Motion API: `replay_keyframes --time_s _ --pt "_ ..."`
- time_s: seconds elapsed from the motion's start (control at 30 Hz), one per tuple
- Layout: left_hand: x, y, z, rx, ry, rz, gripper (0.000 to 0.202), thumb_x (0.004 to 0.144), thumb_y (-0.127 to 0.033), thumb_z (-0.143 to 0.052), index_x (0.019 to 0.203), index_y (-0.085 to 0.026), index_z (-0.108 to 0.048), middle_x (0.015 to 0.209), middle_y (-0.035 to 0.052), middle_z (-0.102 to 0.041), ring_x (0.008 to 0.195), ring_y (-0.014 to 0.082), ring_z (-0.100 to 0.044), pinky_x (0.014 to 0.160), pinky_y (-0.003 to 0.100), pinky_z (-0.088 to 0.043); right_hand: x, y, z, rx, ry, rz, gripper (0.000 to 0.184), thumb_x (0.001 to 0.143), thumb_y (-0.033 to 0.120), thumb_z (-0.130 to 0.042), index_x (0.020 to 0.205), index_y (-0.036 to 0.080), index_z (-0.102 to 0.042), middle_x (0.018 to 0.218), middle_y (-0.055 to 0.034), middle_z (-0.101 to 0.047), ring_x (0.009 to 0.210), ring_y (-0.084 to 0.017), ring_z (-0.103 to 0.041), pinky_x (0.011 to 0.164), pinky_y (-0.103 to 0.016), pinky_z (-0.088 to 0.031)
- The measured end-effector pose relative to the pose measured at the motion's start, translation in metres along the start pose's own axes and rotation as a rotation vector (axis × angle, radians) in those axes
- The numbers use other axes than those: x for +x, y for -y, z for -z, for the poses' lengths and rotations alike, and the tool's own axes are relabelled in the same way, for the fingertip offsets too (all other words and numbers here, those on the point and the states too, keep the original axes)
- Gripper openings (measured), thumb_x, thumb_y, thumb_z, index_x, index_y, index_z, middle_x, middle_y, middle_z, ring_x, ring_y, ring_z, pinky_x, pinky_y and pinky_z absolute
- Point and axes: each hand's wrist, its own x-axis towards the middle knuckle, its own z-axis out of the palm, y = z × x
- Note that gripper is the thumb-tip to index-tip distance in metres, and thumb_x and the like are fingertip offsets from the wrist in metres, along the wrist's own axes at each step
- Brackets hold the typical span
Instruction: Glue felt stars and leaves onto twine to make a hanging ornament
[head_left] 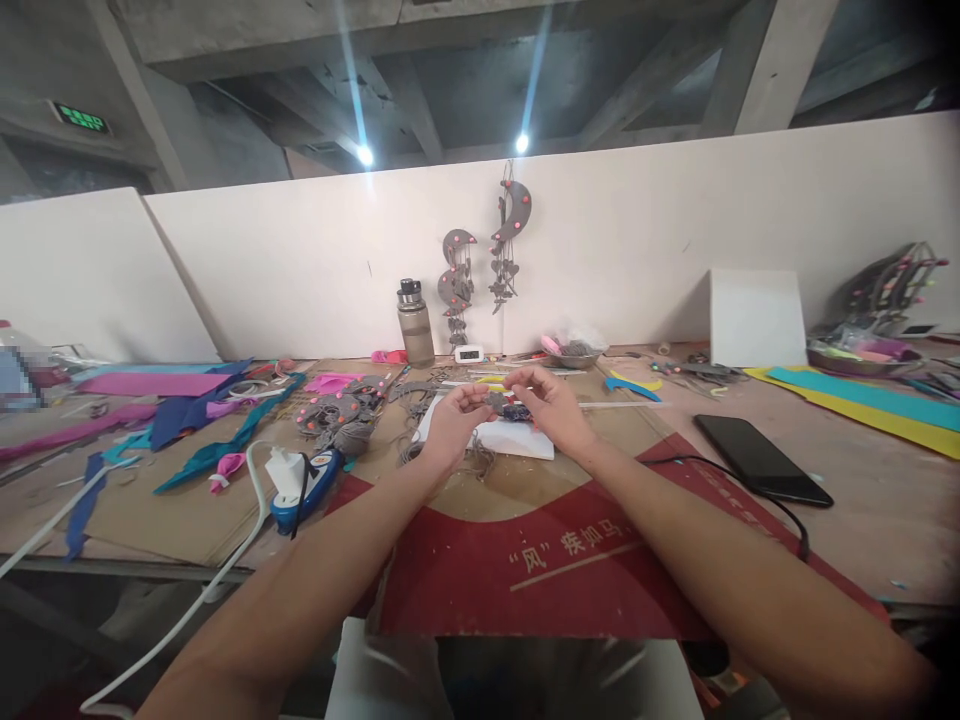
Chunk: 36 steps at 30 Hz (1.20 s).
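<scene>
Over the middle of the table, my left hand (452, 428) pinches a small grey felt piece (496, 401), perhaps star-shaped, between thumb and fingertips. My right hand (556, 408) is raised just to its right, thumb and index finger brought together; whatever is between them is too small to make out. Below both hands a white sheet (517, 440) lies on the brown and red cardboard (487, 560). Loose grey cord (476, 462) trails beside the sheet, under my left hand. A small dark item (516, 412) shows between the hands, its kind unclear.
Grey felt pieces with pink dots (337, 412) lie left, near a blue power strip (307, 490) with a white cable. A bottle (415, 325) and a small digital clock (469, 354) stand behind. A black phone (761, 460) lies right. Grey moon hangings (516, 210) hang on the partition.
</scene>
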Motion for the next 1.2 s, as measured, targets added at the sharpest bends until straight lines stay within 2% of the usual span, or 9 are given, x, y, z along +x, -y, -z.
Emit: replay_keyframes --time_s 0.17,0.27,0.37,0.47,0.57,0.7,0.87,1.03,1.2 --pt "0.0 -0.006 0.0 0.033 -0.031 -0.003 0.038 0.058 -0.011 -0.074 0.094 -0.013 -0.063 0.086 0.0029 -0.062 0.075 0.012 -0.06 0.071 0.03 -0.053 -0.002 0.003 -0.004 -0.075 0.008 -0.018 0.023 0.084 0.038 -0.053 0.095 0.02 -0.061 0.082 -0.0027 -0.065 0.073 -0.016 -0.057 0.065 -0.029 -0.046" --pt "0.001 -0.004 0.0 0.053 -0.02 -0.017 0.038 0.058 -0.011 -0.074 0.095 -0.013 -0.062 0.089 0.004 -0.063 0.076 0.0122 -0.059 0.07 0.03 -0.053 -0.002 0.001 -0.007 -0.109 0.043 -0.028 0.019 0.08 0.037 -0.057 0.085 0.019 -0.062 0.075 -0.0014 -0.062 0.068 -0.015 -0.055 0.064 -0.029 -0.045" --pt "0.001 -0.002 0.002 0.041 -0.005 -0.008 0.04 0.059 -0.014 -0.075 0.097 -0.014 -0.062 0.087 0.0038 -0.064 0.075 0.0121 -0.06 0.069 0.029 -0.052 -0.001 -0.002 -0.01 -0.025 0.061 -0.136 0.019 0.076 0.037 -0.059 0.077 0.018 -0.06 0.064 0.001 -0.06 0.06 -0.013 -0.053 0.06 -0.027 -0.044" --pt "0.0 -0.002 0.005 -0.012 0.081 0.12 0.036 0.064 -0.023 -0.076 0.095 -0.014 -0.06 0.081 0.0037 -0.065 0.07 0.0124 -0.062 0.064 0.026 -0.049 0.0 -0.005 -0.014 0.132 0.034 -0.255 0.021 0.072 0.039 -0.063 0.075 0.018 -0.06 0.059 0.0018 -0.06 0.054 -0.011 -0.051 0.054 -0.026 -0.042" --pt "0.0 -0.002 0.009 -0.045 0.18 0.219 0.03 0.068 -0.034 -0.075 0.083 -0.013 -0.059 0.077 0.0053 -0.065 0.064 0.0111 -0.061 0.059 0.023 -0.046 -0.001 -0.007 -0.018 0.26 0.008 -0.302 0.023 0.068 0.039 -0.066 0.074 0.017 -0.059 0.061 0.001 -0.062 0.052 -0.01 -0.051 0.05 -0.024 -0.041" --pt "0.002 -0.003 0.01 -0.066 0.116 0.169 0.031 0.066 -0.037 -0.075 0.077 -0.013 -0.059 0.069 0.002 -0.062 0.061 0.0102 -0.058 0.058 0.023 -0.044 -0.003 -0.006 -0.021 0.233 0.051 -0.305 0.023 0.069 0.038 -0.066 0.074 0.018 -0.056 0.06 0.0015 -0.062 0.05 -0.01 -0.051 0.048 -0.023 -0.04" --pt "0.003 -0.005 0.009 0.075 0.041 0.075 0.027 0.068 -0.038 -0.071 0.07 -0.014 -0.059 0.06 0.0006 -0.058 0.056 0.01 -0.055 0.055 0.023 -0.041 -0.006 0.001 -0.018 -0.083 -0.04 -0.162 0.017 0.076 0.033 -0.059 0.084 0.018 -0.059 0.071 0.0005 -0.062 0.063 -0.013 -0.055 0.06 -0.027 -0.044" --pt "-0.002 -0.008 0.006 0.327 0.067 0.005 0.023 0.073 -0.037 -0.066 0.071 -0.015 -0.062 0.056 0.0008 -0.06 0.051 0.0094 -0.05 0.054 0.023 -0.041 -0.009 0.007 -0.01 -0.326 -0.092 -0.013 0.016 0.079 0.029 -0.057 0.09 0.018 -0.062 0.086 -0.0035 -0.063 0.069 -0.014 -0.053 0.068 -0.03 -0.043" --pt "-0.011 -0.016 -0.001 0.453 0.101 0.011 0.019 0.073 -0.035 -0.063 0.07 -0.016 -0.064 0.057 0.0009 -0.061 0.052 0.0102 -0.052 0.052 0.023 -0.041 -0.01 0.006 -0.01 -0.356 -0.008 0.007 0.01 0.081 0.025 -0.055 0.081 0.019 -0.063 0.073 -0.0011 -0.063 0.066 -0.014 -0.053 0.065 -0.028 -0.04"
